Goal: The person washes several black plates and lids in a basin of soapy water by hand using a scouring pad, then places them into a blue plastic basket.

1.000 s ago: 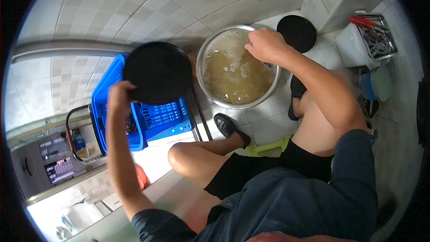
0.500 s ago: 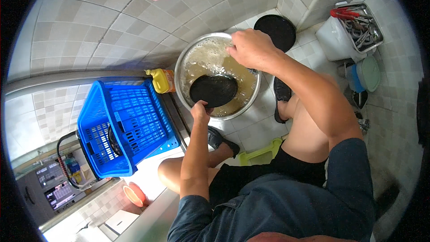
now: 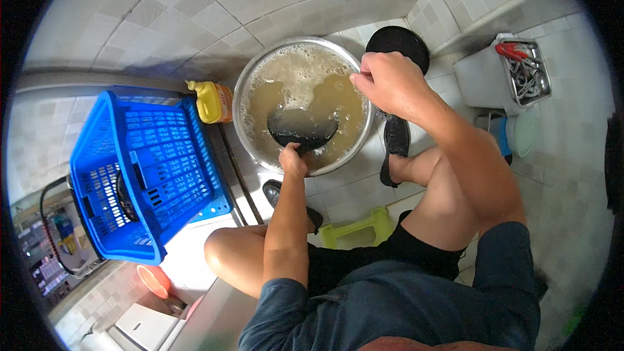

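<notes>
A large round metal basin [image 3: 243,131] of cloudy, foamy water stands on the floor before me. My left hand [image 3: 294,160] grips the near edge of a black round plate [image 3: 311,142], thumb on top. The plate is tilted, its far part under the water. Over the basin's right rim is my right hand [image 3: 392,83], its fingers curled together. What they hold, if anything, is hidden; a small shiny patch shows below the hand.
A blue plastic basket [image 3: 175,149] and a yellow jug [image 3: 213,102] stand left of the basin. Another black round plate [image 3: 402,45] lies behind it to the right. A white container [image 3: 484,78] with metal tongs is at the right; a green stool [image 3: 364,229] is beneath me.
The black plate has dipped, and water now covers its far part. My right hand has shifted slightly right and lower. The view has also shifted.
</notes>
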`<control>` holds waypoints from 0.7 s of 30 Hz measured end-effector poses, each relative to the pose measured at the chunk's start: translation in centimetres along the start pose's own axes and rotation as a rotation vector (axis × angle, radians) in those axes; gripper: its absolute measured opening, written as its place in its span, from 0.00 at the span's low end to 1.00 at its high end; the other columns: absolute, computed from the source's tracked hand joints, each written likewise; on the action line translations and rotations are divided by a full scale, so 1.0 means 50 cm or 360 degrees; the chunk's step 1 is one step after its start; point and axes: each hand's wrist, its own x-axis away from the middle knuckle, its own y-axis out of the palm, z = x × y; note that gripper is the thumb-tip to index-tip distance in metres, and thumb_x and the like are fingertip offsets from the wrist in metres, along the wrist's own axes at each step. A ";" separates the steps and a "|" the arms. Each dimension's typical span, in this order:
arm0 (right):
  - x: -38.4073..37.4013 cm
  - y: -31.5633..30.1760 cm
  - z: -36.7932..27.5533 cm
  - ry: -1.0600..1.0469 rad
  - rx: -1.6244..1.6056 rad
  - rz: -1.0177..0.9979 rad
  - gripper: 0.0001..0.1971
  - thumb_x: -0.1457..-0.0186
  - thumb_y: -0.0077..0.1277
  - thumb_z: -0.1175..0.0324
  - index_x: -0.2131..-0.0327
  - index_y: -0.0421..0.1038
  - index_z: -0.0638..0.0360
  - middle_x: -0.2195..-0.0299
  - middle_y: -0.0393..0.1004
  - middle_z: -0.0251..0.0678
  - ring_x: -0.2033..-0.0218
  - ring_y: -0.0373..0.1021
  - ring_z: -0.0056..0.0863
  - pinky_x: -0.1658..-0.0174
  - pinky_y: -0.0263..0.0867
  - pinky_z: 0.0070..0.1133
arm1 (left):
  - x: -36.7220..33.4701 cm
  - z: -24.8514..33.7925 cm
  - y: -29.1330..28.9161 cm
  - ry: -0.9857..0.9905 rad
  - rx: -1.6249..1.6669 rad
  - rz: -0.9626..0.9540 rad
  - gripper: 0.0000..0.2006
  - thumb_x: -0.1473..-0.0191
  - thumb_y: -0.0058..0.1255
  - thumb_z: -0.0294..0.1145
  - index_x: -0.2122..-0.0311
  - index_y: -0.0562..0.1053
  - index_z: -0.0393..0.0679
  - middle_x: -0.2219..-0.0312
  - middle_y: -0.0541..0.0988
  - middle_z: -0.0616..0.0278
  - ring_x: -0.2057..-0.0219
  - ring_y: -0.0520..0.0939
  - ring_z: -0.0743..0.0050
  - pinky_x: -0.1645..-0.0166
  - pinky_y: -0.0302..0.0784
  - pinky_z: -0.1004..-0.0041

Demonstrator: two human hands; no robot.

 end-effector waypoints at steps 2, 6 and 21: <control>0.001 0.014 0.014 0.0027 0.0031 -0.0007 0.15 0.47 0.55 0.58 0.74 0.74 0.63 0.77 0.76 0.47 0.73 0.74 0.48 0.69 0.68 0.37 | -0.020 -0.030 0.023 -0.0013 0.0104 0.0047 0.08 0.55 0.50 0.23 0.67 0.71 0.34 0.70 0.75 0.52 0.72 0.78 0.52 0.73 0.78 0.57; -0.005 0.075 0.034 0.0054 0.0081 -0.0144 0.14 0.48 0.57 0.58 0.73 0.74 0.62 0.76 0.76 0.47 0.72 0.74 0.48 0.68 0.69 0.36 | -0.022 -0.059 0.049 -0.0223 0.0125 0.0045 0.04 0.52 0.53 0.26 0.69 0.73 0.41 0.76 0.76 0.59 0.76 0.75 0.60 0.75 0.73 0.63; -0.099 0.467 0.083 0.0734 -0.1057 -0.0557 0.13 0.46 0.57 0.64 0.72 0.74 0.67 0.79 0.76 0.36 0.80 0.69 0.22 0.76 0.64 0.24 | -0.008 -0.058 0.047 0.0331 -0.0113 0.0420 0.17 0.54 0.53 0.22 0.56 0.73 0.29 0.59 0.79 0.52 0.60 0.78 0.61 0.53 0.73 0.67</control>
